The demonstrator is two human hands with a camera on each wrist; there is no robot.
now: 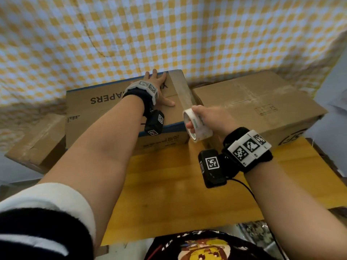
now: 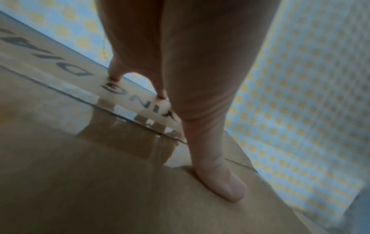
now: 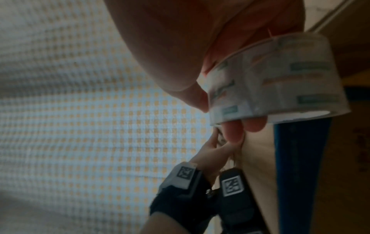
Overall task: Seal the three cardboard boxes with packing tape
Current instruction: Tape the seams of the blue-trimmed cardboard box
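Observation:
The middle cardboard box (image 1: 105, 109), printed with dark letters and edged in blue, stands on the yellow table. My left hand (image 1: 159, 89) lies flat on its top, fingers straight, thumb (image 2: 226, 186) pressing the cardboard beside a shiny strip of clear tape (image 2: 128, 131). My right hand (image 1: 208, 119) grips a roll of clear packing tape (image 1: 197, 124) at the box's near right corner, fingers through its core (image 3: 276, 90). A stretched band of tape (image 1: 185, 91) runs from the roll across the box top to the far edge. A second box (image 1: 262, 106) stands to the right, a third box (image 1: 35, 143) lower at the left.
A yellow-and-white checked cloth (image 1: 169, 34) hangs close behind the boxes. The yellow wooden table (image 1: 178, 184) has bare surface in front of the boxes, up to its near edge. A black cable (image 1: 246, 186) trails from my right wrist camera.

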